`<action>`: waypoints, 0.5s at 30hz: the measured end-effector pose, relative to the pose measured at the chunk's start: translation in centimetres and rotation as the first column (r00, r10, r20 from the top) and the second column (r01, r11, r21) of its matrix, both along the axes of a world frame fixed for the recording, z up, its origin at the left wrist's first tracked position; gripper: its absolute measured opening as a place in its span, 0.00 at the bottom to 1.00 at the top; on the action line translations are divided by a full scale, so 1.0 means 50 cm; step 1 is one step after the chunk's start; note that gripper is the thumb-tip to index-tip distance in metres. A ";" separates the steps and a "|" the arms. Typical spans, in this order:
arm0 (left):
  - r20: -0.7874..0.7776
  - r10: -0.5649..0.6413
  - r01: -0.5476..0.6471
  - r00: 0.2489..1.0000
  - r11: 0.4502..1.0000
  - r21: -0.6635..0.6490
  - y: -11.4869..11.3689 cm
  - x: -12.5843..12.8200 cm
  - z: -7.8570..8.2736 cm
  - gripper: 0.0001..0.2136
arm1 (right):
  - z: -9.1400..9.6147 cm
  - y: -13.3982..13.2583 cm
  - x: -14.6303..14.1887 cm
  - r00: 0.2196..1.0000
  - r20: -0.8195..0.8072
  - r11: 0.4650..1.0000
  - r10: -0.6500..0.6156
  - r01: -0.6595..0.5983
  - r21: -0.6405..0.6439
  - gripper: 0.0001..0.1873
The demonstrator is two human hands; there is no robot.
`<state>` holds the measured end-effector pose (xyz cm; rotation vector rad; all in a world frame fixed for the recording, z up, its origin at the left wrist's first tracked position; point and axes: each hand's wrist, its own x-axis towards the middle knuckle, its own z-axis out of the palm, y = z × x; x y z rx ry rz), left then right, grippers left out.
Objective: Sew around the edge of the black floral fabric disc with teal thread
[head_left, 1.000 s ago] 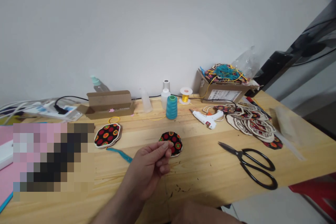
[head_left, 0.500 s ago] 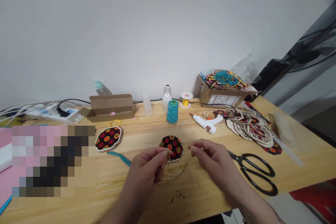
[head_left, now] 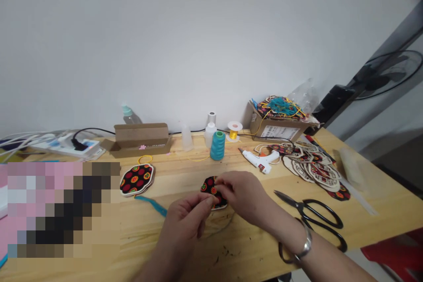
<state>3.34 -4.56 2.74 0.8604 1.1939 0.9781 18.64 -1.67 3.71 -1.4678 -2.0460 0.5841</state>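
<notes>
One bare right hand (head_left: 246,194) has moved in, joining the left hand (head_left: 187,213) at the round, black, flower-patterned fabric piece (head_left: 208,184) on the pale wooden desk (head_left: 178,176); both grips are pressed together, contents indiscernible.

The black fabric patch (head_left: 207,186) bears red dots and orange-and-green medallions; the thread cone (head_left: 217,147) is teal.

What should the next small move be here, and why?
I'd probably bring the right hand to the left hand: the left's thumb and finger are pinched, the right's fingertips are close by, near the patterned patch, and a likely thread shows below.
</notes>
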 end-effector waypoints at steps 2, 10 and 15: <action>0.032 0.004 -0.003 0.999 1.000 -0.019 0.001 0.000 -0.003 0.09 | -0.001 0.026 0.002 0.997 -0.003 0.997 -0.072 0.072 0.033 0.10; 0.240 0.051 -0.034 0.969 0.997 -0.075 0.023 0.006 0.007 0.08 | 0.023 0.150 0.047 0.925 -0.261 0.938 -0.275 0.318 0.139 0.12; 0.288 0.052 -0.027 0.956 0.996 -0.088 0.022 0.006 0.017 0.08 | 0.047 0.211 0.044 0.832 -0.488 0.943 -0.263 0.328 0.051 0.13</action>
